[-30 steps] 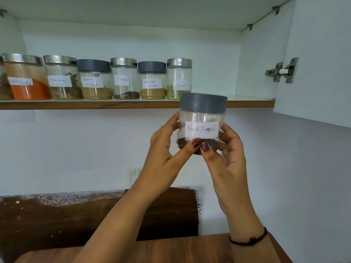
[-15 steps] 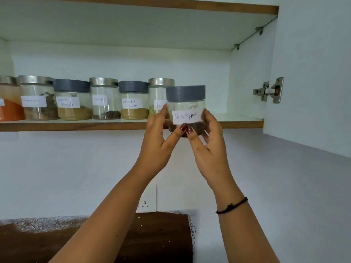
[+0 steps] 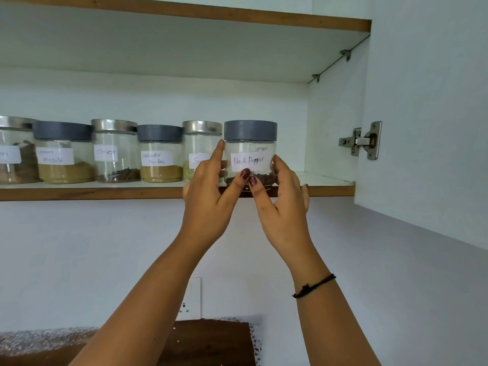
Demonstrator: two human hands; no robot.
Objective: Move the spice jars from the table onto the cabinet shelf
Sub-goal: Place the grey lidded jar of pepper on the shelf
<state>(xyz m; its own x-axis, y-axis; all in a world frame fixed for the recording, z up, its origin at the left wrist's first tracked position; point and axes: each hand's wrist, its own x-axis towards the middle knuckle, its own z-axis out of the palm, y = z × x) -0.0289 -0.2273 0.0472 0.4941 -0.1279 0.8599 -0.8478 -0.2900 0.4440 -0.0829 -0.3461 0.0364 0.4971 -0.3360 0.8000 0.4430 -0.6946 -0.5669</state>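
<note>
Fingers point(image 3: 219, 154) of left hand point(image 3: 208, 199) and right hand point(image 3: 284, 204) gripping Black Pepper jar point(image 3: 250, 143), to seat it level at shelf point(image 3: 105, 192) front edge.

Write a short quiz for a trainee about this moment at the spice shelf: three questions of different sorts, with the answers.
1. True or false: the left hand and the right hand both hold the Black Pepper jar.
2. The lid of the Cloves jar is: A) grey, B) shiny metal, C) missing.
3. Fill in: on the shelf, the label of the jar between the Cloves jar and the jar with the half-hidden label reads ___.

Key: 1 true. 2 B. 3 Coriander Powder.
</note>
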